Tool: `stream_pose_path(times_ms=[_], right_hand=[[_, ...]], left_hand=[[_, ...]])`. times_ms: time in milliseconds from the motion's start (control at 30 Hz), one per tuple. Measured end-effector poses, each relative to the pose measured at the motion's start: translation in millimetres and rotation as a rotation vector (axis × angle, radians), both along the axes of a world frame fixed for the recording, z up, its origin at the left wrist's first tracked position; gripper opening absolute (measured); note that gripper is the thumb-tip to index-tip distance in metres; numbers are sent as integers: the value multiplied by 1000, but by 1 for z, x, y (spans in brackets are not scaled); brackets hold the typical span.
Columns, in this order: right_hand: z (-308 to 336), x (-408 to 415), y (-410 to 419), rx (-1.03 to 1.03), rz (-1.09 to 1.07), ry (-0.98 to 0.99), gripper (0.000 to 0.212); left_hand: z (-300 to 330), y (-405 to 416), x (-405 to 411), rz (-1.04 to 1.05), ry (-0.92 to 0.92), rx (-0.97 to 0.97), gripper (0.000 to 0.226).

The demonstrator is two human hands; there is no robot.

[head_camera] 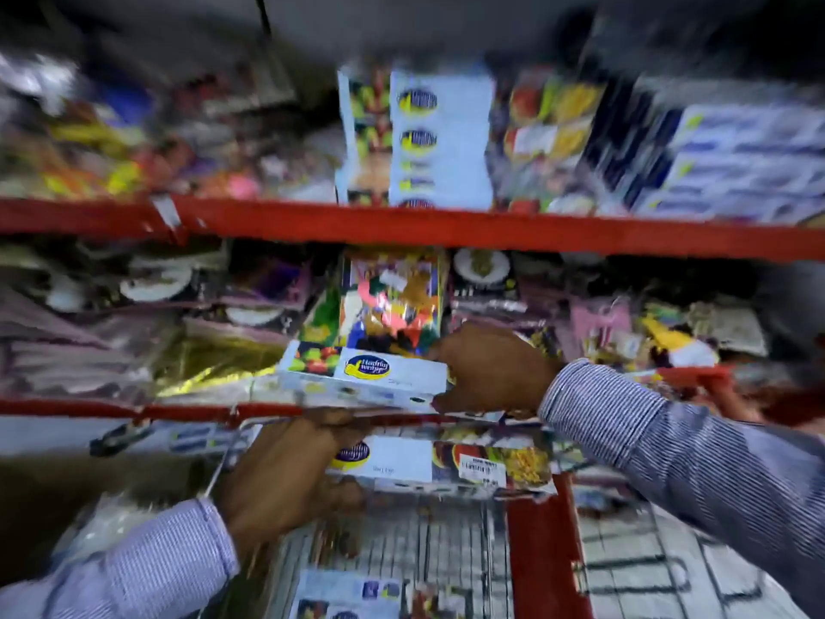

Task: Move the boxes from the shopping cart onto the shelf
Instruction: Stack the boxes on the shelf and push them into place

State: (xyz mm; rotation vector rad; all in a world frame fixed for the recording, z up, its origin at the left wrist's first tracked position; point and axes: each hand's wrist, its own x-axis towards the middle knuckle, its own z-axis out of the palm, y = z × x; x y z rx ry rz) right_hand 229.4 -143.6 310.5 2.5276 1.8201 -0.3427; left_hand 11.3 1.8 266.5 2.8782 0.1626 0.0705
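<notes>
The picture is blurred by motion. My right hand [491, 373] grips the right end of a white box [370, 377] with a blue and yellow logo, held at the front edge of the lower red shelf [89, 406]. My left hand [285, 475] grips the left end of a second white box [437, 466] just below, above the wire shopping cart [402, 542]. Another box of the same kind [348, 591] lies in the cart's bottom. A stack of the same boxes [428, 140] stands on the upper red shelf [446, 230].
Both shelves are crowded with colourful packets, plates in wrap and blue-white cartons [736, 163] at the upper right. The cart has a red rim [544, 551] on its right side. A gold foil pack [214, 359] lies left of the held box.
</notes>
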Motion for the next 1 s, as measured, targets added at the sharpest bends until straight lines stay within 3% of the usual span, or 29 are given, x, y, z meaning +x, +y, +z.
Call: stream_pose_path(times_ms=[200,367,533,1000], right_hand=[[150,14,-4,154,-15,-172,45],[214,38,-2,211,-35,-235,49],[227,78,17,175,-106,-219,60],[180,171,78,107,-252,-105,56]], left_hand=[[129,2,30,19,-203,162,66],[188,8,62,17,-283,143,68],[213,26,101,19,-259,146,66],[208,51,158,47,-229,90,67]])
